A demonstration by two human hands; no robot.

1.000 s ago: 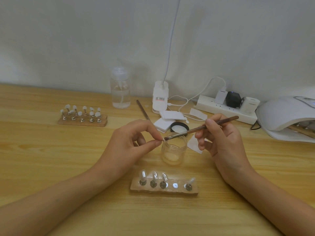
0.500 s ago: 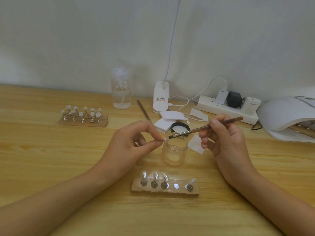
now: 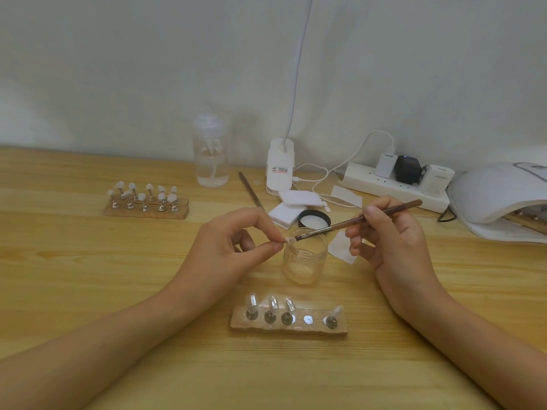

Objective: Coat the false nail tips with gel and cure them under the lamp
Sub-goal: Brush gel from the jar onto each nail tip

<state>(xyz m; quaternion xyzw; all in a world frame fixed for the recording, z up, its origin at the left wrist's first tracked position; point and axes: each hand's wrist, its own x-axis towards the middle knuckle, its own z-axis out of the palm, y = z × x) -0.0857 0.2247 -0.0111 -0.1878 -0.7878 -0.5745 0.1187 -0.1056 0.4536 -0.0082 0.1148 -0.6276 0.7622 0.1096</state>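
My left hand [image 3: 228, 247] pinches a small pale nail tip [image 3: 289, 240] between thumb and forefinger, just above the rim of an open glass gel jar [image 3: 305, 258]. My right hand [image 3: 390, 238] grips a brown brush [image 3: 358, 221], and its bristles touch the nail tip. In front of the jar lies a wooden holder [image 3: 288, 327] with several nail tips standing on metal pegs and one bare peg. The white curing lamp [image 3: 500, 199] sits at the right edge, partly cut off.
A second wooden holder [image 3: 146, 210] with several white tips stands at the left. Behind the jar are its black lid [image 3: 314, 218], white pads [image 3: 291, 207], a clear pump bottle [image 3: 210, 155], a desk lamp base [image 3: 279, 167], a power strip [image 3: 393, 184] and a thin stick [image 3: 251, 189].
The brush tip drew back to the right half a second ago and has come back onto the nail tip. My left hand has held its place.
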